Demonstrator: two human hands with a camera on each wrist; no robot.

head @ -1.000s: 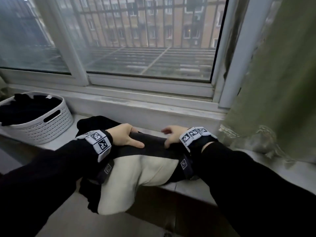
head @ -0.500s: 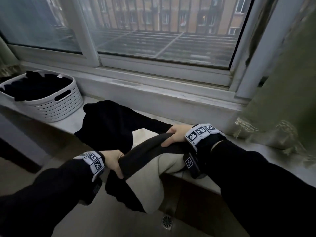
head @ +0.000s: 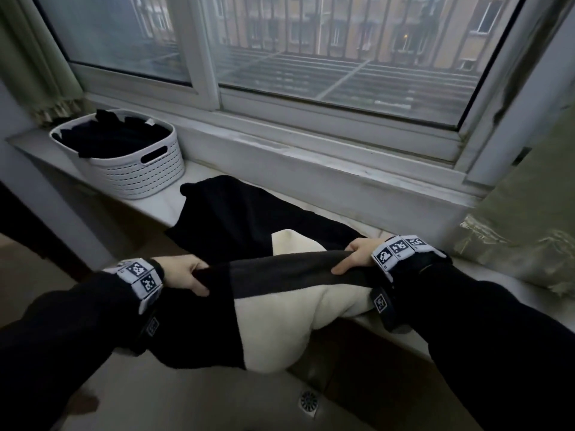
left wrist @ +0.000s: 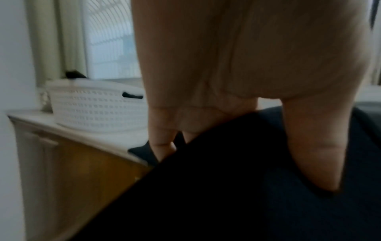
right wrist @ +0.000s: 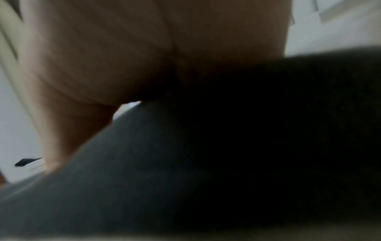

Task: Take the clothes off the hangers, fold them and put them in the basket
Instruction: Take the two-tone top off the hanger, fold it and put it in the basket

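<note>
A black, grey and cream garment [head: 280, 309] lies half on the windowsill, its lower part hanging over the front edge. My left hand [head: 186, 272] grips its black left end off the sill, thumb on top of the cloth [left wrist: 226, 187]. My right hand [head: 354, 256] grips the grey edge [right wrist: 185, 163] at the right, over the sill. The edge is stretched between both hands. A white basket [head: 137, 172] with dark clothes inside stands at the sill's left end, also seen in the left wrist view as the basket [left wrist: 92, 107]. No hanger is in view.
The white windowsill [head: 161, 209] runs below a closed window [head: 311, 51]. Green curtains hang at the left [head: 34, 63] and right [head: 529, 219]. A floor drain [head: 308, 401] sits below the sill. A wooden panel [left wrist: 82, 171] lies under the ledge.
Both hands took hold of the garment's near edge and pulled it towards me off the sill. My left hand swung out to the left and down, stretching the edge.
</note>
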